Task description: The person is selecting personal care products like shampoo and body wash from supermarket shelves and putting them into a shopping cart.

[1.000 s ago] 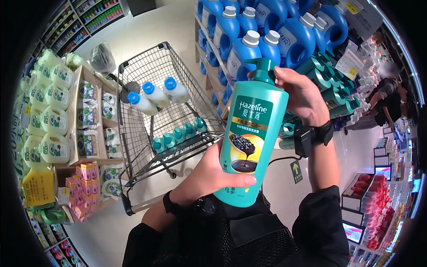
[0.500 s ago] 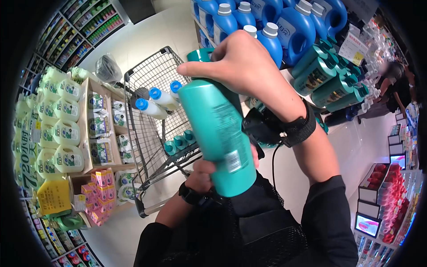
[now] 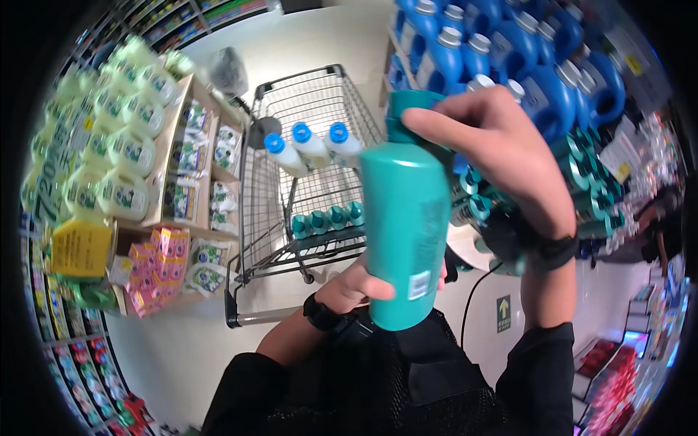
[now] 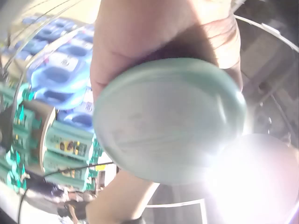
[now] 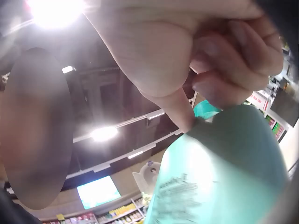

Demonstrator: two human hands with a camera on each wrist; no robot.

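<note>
A large teal pump bottle (image 3: 403, 225) stands nearly upright before the person's chest, its back label with a barcode facing the head camera. The left hand (image 3: 356, 287) grips its lower part, thumb across the front; in the left wrist view the bottle's base (image 4: 170, 121) fills the middle, with the left hand (image 4: 163, 32) round it. The right hand (image 3: 502, 149) holds the bottle's neck and pump from the right. In the right wrist view the right hand (image 5: 187, 56) has thumb and curled fingers at the top of the bottle (image 5: 219, 172).
A shopping cart (image 3: 251, 189) at centre left carries white bottles (image 3: 311, 149) with blue caps and several teal pump bottles (image 3: 318, 221). Blue jugs (image 3: 549, 94) stack at upper right, pale green jugs (image 3: 127, 152) at left, pink boxes (image 3: 156, 269) below them.
The bottle has turned from its front label to its back label, and from tilted to nearly upright. The right hand has moved over the pump, and the head view has shifted.
</note>
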